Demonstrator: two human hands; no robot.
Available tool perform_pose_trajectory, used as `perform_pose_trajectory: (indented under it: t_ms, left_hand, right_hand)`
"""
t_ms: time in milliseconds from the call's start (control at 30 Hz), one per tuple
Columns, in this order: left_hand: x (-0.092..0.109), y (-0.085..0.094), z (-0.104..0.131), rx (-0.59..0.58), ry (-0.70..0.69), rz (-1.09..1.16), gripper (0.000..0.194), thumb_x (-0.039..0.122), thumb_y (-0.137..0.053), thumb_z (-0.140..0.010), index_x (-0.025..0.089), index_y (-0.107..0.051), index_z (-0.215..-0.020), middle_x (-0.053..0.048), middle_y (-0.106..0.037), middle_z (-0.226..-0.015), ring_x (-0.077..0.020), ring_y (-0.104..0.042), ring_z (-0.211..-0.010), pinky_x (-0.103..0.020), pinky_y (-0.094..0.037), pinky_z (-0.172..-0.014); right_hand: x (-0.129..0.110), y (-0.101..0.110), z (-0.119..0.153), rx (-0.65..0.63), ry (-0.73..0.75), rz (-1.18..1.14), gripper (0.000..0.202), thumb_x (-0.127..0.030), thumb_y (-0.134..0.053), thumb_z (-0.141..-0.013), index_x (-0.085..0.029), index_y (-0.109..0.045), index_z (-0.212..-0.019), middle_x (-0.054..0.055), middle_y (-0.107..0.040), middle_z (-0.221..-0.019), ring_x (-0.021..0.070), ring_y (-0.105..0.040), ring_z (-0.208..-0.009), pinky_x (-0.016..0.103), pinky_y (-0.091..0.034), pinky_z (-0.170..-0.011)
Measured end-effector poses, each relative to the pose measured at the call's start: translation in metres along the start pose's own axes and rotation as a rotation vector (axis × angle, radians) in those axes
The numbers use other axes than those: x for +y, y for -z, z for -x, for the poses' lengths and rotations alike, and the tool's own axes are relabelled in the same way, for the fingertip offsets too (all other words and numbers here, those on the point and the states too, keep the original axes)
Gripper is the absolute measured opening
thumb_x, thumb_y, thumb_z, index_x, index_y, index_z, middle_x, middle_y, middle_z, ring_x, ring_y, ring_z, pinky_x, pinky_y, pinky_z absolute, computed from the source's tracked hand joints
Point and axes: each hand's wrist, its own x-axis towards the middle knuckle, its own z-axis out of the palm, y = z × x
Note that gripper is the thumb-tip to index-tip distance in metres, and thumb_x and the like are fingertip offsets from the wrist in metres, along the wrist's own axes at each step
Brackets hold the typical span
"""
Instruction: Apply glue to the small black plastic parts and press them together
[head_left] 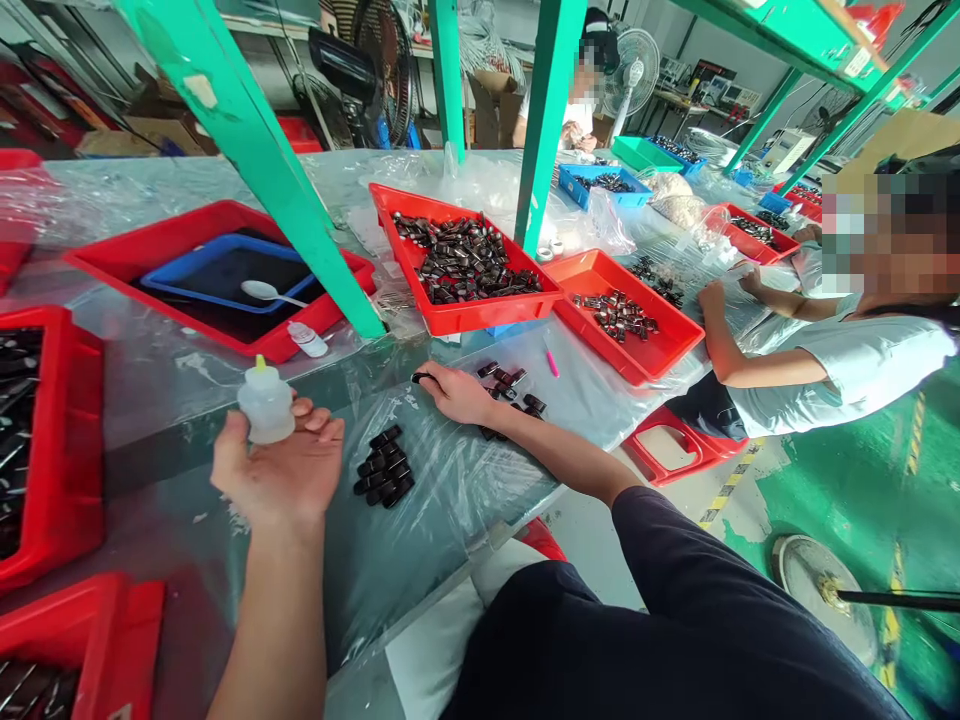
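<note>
My left hand (pixel 281 465) is palm up, its thumb and fingers around a small translucent squeeze bottle (pixel 266 405) with a yellow tip. The bottle stands nearly upright in the hand. Over the plastic-covered table, my right hand (pixel 457 393) pinches a small black part (pixel 426 378) between thumb and fingertips. A cluster of similar black parts (pixel 384 468) lies on the table between my two arms. More dark parts (pixel 534 404) are spread beside and partly behind my right forearm. A small white bottle (pixel 307 340) lies beyond my left hand.
Red trays of dark parts (pixel 487 315) (pixel 634 365) stand at the back, others (pixel 67 450) at left. One red tray (pixel 300 345) holds a blue tray (pixel 187 290) with a white spoon (pixel 262 291). Green posts (pixel 551 120) rise from the table. A co-worker (pixel 810 360) sits at right.
</note>
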Motion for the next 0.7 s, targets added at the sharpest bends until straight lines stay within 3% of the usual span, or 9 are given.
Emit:
perform_pose_trajectory:
  t_ms: [100,267,467,600,700]
  left_hand:
    - [-0.0008,0.0008,-0.0005,-0.008,-0.016,-0.01,0.049,0.049,-0.073,-0.059,0.011,-0.064,-0.089,0.003,-0.051,-0.071,-0.0066,-0.043,-0.057,-0.019,-0.036,-0.047]
    - [-0.0013,0.0025,0.0015,-0.034,-0.011,-0.024,0.046,0.05,-0.077,-0.064,0.013,-0.067,-0.089,0.002,-0.049,-0.072,-0.0069,-0.042,-0.059,-0.019,-0.037,-0.049]
    - [-0.0031,0.0037,0.0013,-0.036,0.011,0.009,0.04,0.049,-0.072,-0.074,0.012,-0.069,-0.087,0.001,-0.051,-0.072,-0.0071,-0.044,-0.06,-0.019,-0.038,-0.05]
    - [-0.0027,0.0033,0.0025,-0.033,0.033,0.067,0.033,0.044,-0.066,-0.083,0.012,-0.066,-0.089,0.0,-0.054,-0.072,-0.0074,-0.047,-0.058,-0.02,-0.037,-0.049]
    - [-0.0029,0.005,0.0008,-0.034,0.063,0.096,0.028,0.042,-0.065,-0.087,0.014,-0.064,-0.089,0.001,-0.056,-0.071,-0.0081,-0.048,-0.057,-0.021,-0.036,-0.049]
  right_hand:
    - [-0.0031,-0.0003,0.0007,0.028,0.036,0.01,0.024,-0.034,-0.038,-0.107,-0.022,-0.057,-0.115,0.006,-0.071,-0.112,0.0219,-0.067,-0.097,0.03,-0.045,-0.082]
    - [-0.0039,-0.0015,0.0007,0.013,0.079,0.011,0.024,-0.041,-0.047,-0.103,-0.022,-0.061,-0.098,0.002,-0.071,-0.098,0.018,-0.063,-0.084,0.027,-0.04,-0.074]
    - [-0.0025,-0.0025,-0.0012,0.016,0.019,0.094,0.025,-0.045,-0.056,-0.097,-0.022,-0.062,-0.09,0.002,-0.07,-0.09,0.0179,-0.061,-0.08,0.027,-0.034,-0.069]
    - [-0.0021,-0.0049,-0.0014,0.044,-0.003,0.097,0.025,-0.045,-0.06,-0.095,-0.021,-0.063,-0.088,0.002,-0.07,-0.087,0.0176,-0.06,-0.077,0.027,-0.036,-0.069]
    - [0.0018,-0.0064,-0.0028,0.096,-0.002,0.009,0.034,-0.053,-0.059,-0.096,-0.022,-0.061,-0.085,0.002,-0.068,-0.084,0.0179,-0.06,-0.076,0.028,-0.039,-0.072]
